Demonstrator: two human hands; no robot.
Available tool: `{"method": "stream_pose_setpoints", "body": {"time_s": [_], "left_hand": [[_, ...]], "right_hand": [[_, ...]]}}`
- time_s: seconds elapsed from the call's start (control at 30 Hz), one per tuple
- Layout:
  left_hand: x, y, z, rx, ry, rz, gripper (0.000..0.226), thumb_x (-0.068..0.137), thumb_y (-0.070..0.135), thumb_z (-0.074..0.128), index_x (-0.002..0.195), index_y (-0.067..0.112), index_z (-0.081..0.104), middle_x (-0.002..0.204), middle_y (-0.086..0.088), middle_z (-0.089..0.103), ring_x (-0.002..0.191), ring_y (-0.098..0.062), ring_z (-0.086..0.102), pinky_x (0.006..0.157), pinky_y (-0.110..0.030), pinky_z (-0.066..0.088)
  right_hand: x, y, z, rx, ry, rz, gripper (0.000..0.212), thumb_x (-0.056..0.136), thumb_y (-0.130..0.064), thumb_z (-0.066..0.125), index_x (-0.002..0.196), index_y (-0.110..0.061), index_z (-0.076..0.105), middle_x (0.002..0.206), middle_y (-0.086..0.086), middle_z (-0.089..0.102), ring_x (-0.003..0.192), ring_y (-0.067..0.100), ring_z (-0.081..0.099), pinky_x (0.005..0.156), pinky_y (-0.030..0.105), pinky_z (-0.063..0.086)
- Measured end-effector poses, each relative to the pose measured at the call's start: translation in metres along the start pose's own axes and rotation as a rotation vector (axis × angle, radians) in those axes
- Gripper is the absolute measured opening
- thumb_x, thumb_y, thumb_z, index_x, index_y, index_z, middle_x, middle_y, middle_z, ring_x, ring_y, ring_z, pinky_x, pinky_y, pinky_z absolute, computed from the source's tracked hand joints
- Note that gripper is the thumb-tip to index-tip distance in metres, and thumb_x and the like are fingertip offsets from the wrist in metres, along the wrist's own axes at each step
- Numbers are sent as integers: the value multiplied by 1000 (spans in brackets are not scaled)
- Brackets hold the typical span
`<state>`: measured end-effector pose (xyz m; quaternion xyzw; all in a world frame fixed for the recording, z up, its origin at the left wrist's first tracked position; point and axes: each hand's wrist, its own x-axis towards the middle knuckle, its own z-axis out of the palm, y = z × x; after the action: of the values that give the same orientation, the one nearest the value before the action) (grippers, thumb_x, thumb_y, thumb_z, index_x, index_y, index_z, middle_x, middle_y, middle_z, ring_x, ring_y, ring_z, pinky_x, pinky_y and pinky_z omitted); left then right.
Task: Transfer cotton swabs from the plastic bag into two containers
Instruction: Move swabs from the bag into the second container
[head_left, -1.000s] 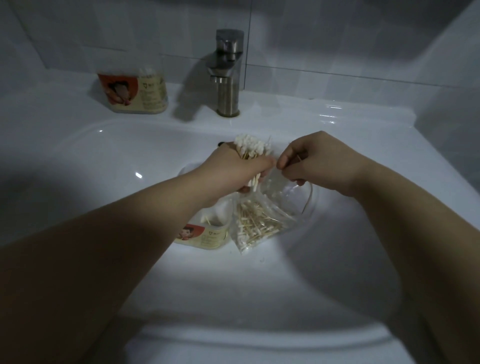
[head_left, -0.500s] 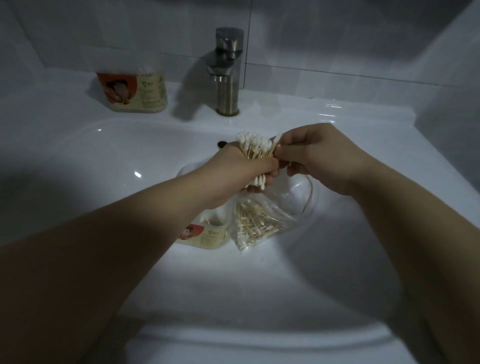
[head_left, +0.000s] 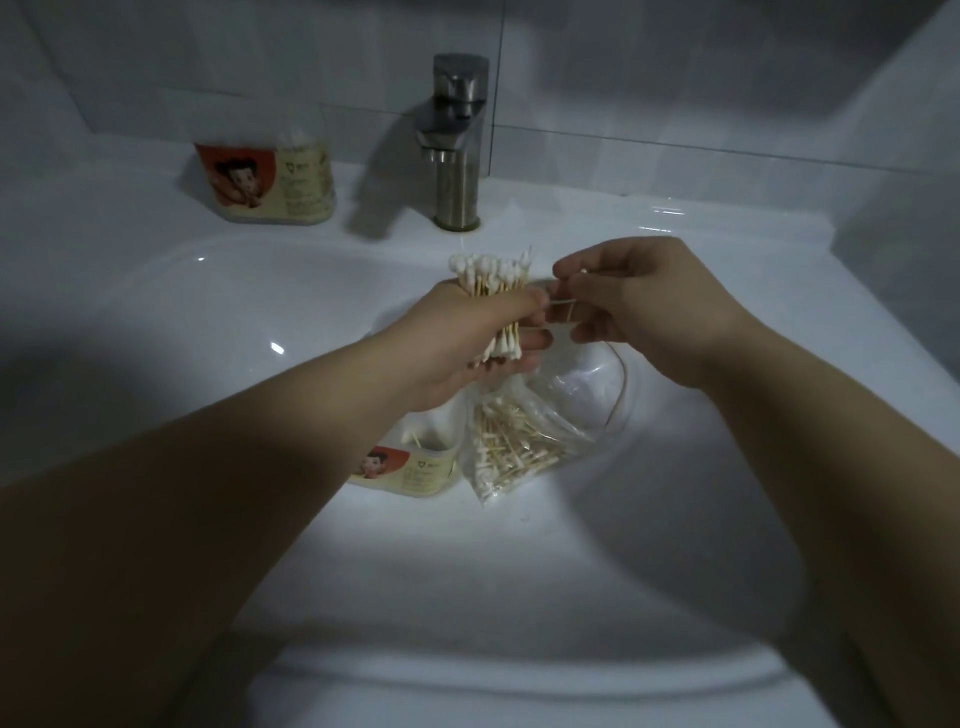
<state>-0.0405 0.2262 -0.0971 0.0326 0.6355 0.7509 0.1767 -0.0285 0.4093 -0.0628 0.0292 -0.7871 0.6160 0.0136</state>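
Observation:
My left hand (head_left: 467, 338) is shut on an upright bundle of cotton swabs (head_left: 493, 275) above the sink basin. Just to its right, my right hand (head_left: 639, 301) pinches a swab or two (head_left: 563, 306) between its fingertips, close to the bundle. Below the hands a clear plastic bag (head_left: 519, 441) with several swabs lies in the basin. An open labelled container (head_left: 415, 467) stands left of the bag, partly hidden by my left wrist. A second labelled container (head_left: 270, 182) stands on the counter at the back left.
A white sink basin (head_left: 260, 322) fills the view. A metal faucet (head_left: 457, 145) stands at the back centre. Tiled wall lies behind. The scene is dim.
My right hand rose from the bag to the bundle, then drew slightly right with a swab or two pinched. The left hand kept the bundle nearly still.

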Motion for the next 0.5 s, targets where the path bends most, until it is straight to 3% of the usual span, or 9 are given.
{"method": "stream_pose_setpoints", "body": {"time_s": [0.13,0.2,0.27,0.33,0.4,0.5], "left_hand": [[-1,0,1,-12,-71,-41,21,95,20,73,113,9,74,102,-12,79,95,-24,77,75,-34,63],[-2,0,3,9,-101,-45,17,96,19,71,110,10,74,94,-7,79,85,-18,77,73,-32,62],[-3,1,5,14,-96,-46,6,96,16,70,96,11,74,79,-2,74,69,-11,71,69,-30,60],[-4,3,5,-14,-65,-50,10,95,13,70,86,12,71,71,-1,69,61,-10,66,63,-28,58],[-3,4,2,-26,-51,-46,9,95,11,70,86,11,69,69,-2,67,59,-11,64,60,-27,57],[-4,3,2,31,-67,-34,6,96,13,68,90,13,69,70,-1,67,61,-12,65,61,-27,56]], "right_hand": [[-2,0,3,-118,-54,-39,14,99,-17,63,98,-17,77,90,-1,79,87,14,76,65,27,55],[-3,1,7,-155,-81,-66,19,99,-15,60,93,-17,78,87,0,78,81,14,73,66,29,53],[-4,2,11,-172,-75,-104,24,101,-11,54,104,-14,78,95,1,78,84,12,73,64,30,54],[-5,0,12,-219,-53,-164,37,103,-7,47,132,-20,66,121,-6,72,99,6,72,66,29,58],[-5,-2,10,-336,-64,-246,51,102,-3,44,146,-25,52,140,-12,60,118,2,64,84,30,60],[-6,-4,9,-567,-122,-296,59,96,1,44,149,-22,51,146,-7,57,133,6,53,110,34,47]]}}
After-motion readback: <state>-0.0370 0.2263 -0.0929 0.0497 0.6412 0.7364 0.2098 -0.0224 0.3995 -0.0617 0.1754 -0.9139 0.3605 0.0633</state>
